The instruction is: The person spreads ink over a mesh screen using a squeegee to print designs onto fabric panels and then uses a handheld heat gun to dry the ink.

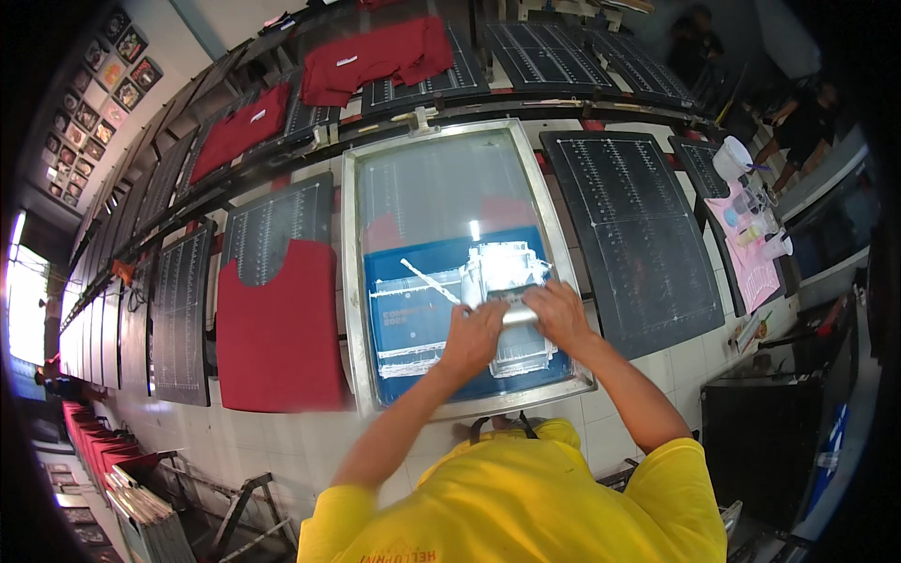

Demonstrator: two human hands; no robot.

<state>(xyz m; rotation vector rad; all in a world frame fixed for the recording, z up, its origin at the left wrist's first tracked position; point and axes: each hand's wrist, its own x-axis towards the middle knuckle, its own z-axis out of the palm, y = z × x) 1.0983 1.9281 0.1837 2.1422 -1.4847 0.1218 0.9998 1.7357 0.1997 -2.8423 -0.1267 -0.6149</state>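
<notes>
A screen printing frame [352,235] with a pale metal rim lies in front of me, its mesh partly coated blue [450,241]. Both of my hands grip a short squeegee with a light handle [519,315] on the lower half of the mesh. My left hand [474,336] is closed on its left end, my right hand [559,315] on its right end. White ink [507,263] lies thick just beyond the squeegee, and white strips of tape or ink cross the blue area. The squeegee's blade is hidden. Red fabric shows faintly through the mesh.
Left of the frame, a red shirt [282,328] covers a dark printing board. A bare marked board [638,235] lies on the right. Farther right, a pink cloth [741,249] carries a white tub [731,159] and cups. More red shirts [375,61] lie on boards across the rail.
</notes>
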